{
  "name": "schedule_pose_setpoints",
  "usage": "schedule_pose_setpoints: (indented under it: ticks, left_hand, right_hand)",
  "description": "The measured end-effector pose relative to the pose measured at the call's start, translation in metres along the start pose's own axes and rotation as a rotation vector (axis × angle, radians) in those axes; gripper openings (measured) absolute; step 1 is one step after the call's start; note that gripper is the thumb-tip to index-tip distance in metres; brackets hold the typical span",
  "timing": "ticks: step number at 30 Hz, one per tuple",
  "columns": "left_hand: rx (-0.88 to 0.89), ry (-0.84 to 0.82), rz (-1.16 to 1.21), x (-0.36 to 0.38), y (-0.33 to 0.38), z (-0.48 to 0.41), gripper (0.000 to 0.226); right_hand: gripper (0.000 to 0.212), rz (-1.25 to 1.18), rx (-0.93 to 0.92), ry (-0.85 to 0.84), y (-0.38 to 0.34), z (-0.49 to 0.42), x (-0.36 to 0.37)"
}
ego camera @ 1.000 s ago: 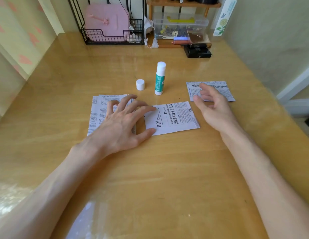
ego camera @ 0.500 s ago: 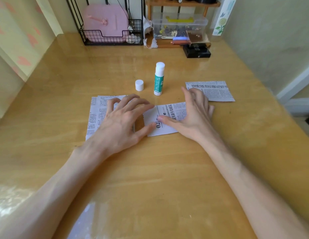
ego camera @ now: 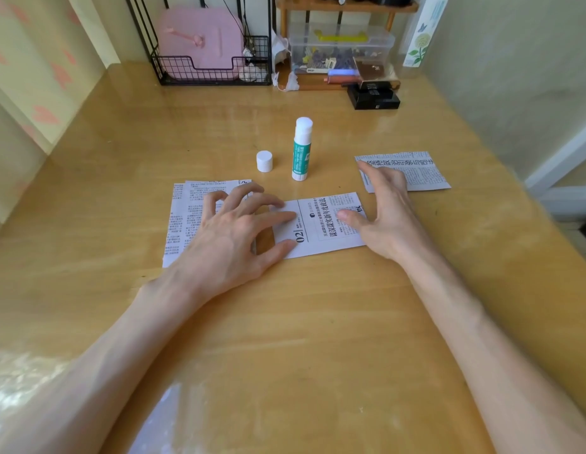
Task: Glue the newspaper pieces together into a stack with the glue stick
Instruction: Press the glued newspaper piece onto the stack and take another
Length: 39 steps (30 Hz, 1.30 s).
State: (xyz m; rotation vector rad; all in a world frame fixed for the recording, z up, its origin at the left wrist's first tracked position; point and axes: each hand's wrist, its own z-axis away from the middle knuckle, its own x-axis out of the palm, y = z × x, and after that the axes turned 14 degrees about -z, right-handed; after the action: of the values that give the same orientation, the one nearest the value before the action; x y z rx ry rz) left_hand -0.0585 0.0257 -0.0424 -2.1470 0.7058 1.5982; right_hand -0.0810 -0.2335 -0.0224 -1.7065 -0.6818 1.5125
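Note:
A newspaper piece marked "02" [ego camera: 321,224] lies flat at the table's middle. My left hand [ego camera: 232,234] rests with spread fingers across its left edge and over the stack of newspaper pieces [ego camera: 186,217] to the left. My right hand [ego camera: 383,217] is open over the piece's right end, thumb touching the paper. A third newspaper piece [ego camera: 419,170] lies at the right, partly behind my right fingers. The green-and-white glue stick [ego camera: 301,149] stands upright and uncapped behind the middle piece, its white cap [ego camera: 264,161] standing beside it on the left.
The wooden table [ego camera: 301,322] meets a wall on the right. At the back stand a black wire rack with a pink case [ego camera: 203,40], a clear plastic box [ego camera: 340,47] on a small wooden shelf, and a black box [ego camera: 373,96].
My right hand swung left onto the middle piece, then drew back to its right end. The left hand stayed where it was.

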Motion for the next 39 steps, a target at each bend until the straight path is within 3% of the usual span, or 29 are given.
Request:
schedule_pose_setpoints:
  ticks: [3,6,7,10,16,21,26,29,31,35,39]
  left_hand:
    - [0.003,0.008,-0.002,-0.001,0.0,0.001,0.051]
    - [-0.036,0.0,-0.011,-0.001,0.001,0.002,0.06]
    - [-0.047,-0.003,-0.015,-0.001,0.001,0.002,0.065]
    - [-0.052,-0.014,-0.025,-0.001,0.002,0.002,0.074]
    - [-0.052,-0.031,-0.015,-0.001,0.003,0.003,0.081]
    - [-0.053,-0.032,-0.011,-0.001,0.003,0.003,0.08]
    - [-0.053,-0.031,-0.007,-0.001,0.003,0.002,0.08]
    - [-0.052,-0.029,-0.006,-0.001,0.003,0.002,0.079]
    - [-0.053,-0.026,-0.003,-0.001,0.003,0.002,0.079]
    - [-0.051,-0.027,-0.002,-0.001,0.003,0.002,0.08]
    - [-0.055,-0.031,0.006,-0.001,0.003,0.002,0.079]
  right_hand:
    - [0.077,-0.017,-0.068,0.07,0.001,0.001,-0.001]
    - [0.04,0.111,-0.133,0.229,0.004,0.003,-0.009]
    - [0.036,0.169,-0.109,0.243,0.005,0.004,-0.01]
    - [0.046,0.257,-0.017,0.159,0.006,0.01,-0.011]
    - [0.061,0.227,0.0,0.121,0.006,0.007,-0.006]
    - [0.048,0.126,0.036,0.121,0.007,0.0,-0.004]
    - [0.016,-0.109,0.015,0.15,0.004,-0.003,-0.003]
    - [0.028,-0.227,0.011,0.123,0.001,-0.003,-0.005]
    - [0.037,-0.185,0.003,0.151,0.004,-0.005,-0.003]
    - [0.043,0.123,-0.002,0.17,0.009,-0.007,0.002]
    - [0.031,0.077,-0.014,0.159,0.012,-0.009,0.002]
